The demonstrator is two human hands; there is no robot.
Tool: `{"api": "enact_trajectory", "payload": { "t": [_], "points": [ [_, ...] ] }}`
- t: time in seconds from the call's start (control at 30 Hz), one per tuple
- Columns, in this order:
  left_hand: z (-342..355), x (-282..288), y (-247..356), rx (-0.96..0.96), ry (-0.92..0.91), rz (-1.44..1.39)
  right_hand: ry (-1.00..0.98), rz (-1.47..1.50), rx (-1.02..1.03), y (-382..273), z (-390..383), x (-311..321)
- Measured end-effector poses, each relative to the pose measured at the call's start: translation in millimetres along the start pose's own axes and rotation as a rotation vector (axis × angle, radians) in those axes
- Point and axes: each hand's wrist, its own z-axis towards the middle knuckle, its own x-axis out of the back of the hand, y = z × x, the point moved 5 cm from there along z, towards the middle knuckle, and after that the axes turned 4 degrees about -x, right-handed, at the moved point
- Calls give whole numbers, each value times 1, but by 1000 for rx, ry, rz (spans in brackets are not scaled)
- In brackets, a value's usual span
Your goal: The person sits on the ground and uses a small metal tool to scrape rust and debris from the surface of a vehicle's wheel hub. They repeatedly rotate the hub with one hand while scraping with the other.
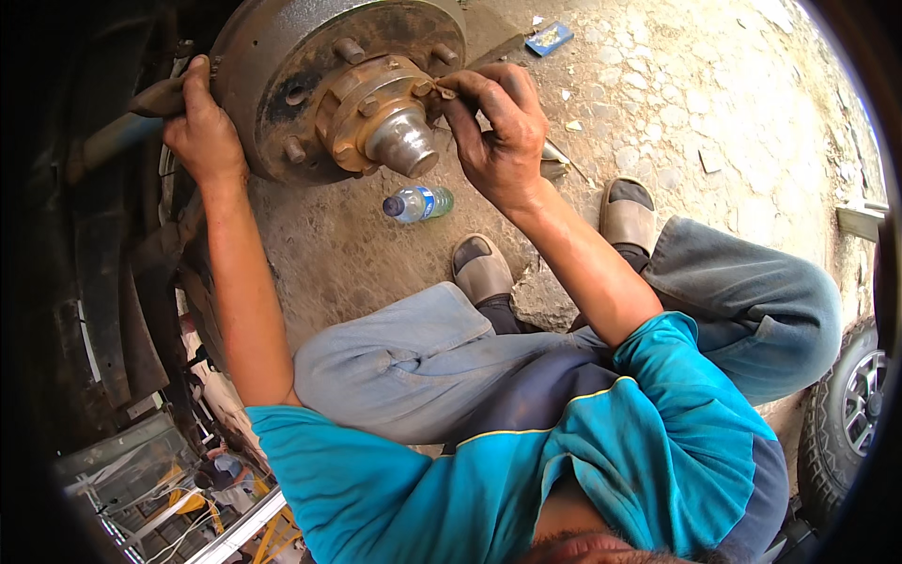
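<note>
A rusty brake drum [272, 75] with wheel studs fills the top of the view, its brown hub [362, 103] ringed by bolts. From the hub's middle sticks a shiny metal cap [402, 141]. My right hand [503, 132] is at the hub's right edge, thumb and forefinger pinched on a small rusty bolt [445, 92] beside the flange. Close to the drum's left edge, my left hand [209, 132] is curled with its thumb pointing up. A dark metal part [158, 98] lies against it; what its fingers grip is hidden.
A plastic bottle [418, 204] lies on the ground below the hub. A blue box [549, 39] is farther off, and a stone [545, 296] sits between my sandalled feet. Dark vehicle parts [99, 244] crowd the left; a spare wheel [841, 423] stands at lower right.
</note>
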Motion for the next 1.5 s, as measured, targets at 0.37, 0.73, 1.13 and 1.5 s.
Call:
{"api": "enact_trajectory", "payload": {
  "t": [0.37, 0.73, 1.13, 1.5],
  "points": [
    [3, -1, 10, -43, 12, 38, -24, 1, 19, 0, -14, -5],
    [5, 2, 5, -51, 9, 42, -38, 13, 25, 0, -4, -2],
    [1, 1, 6, -20, -19, -4, -12, 3, 18, -2, 2, 1],
    [3, -1, 8, -50, -6, 20, 9, 100, -70, -1, -15, -6]
  ]
}}
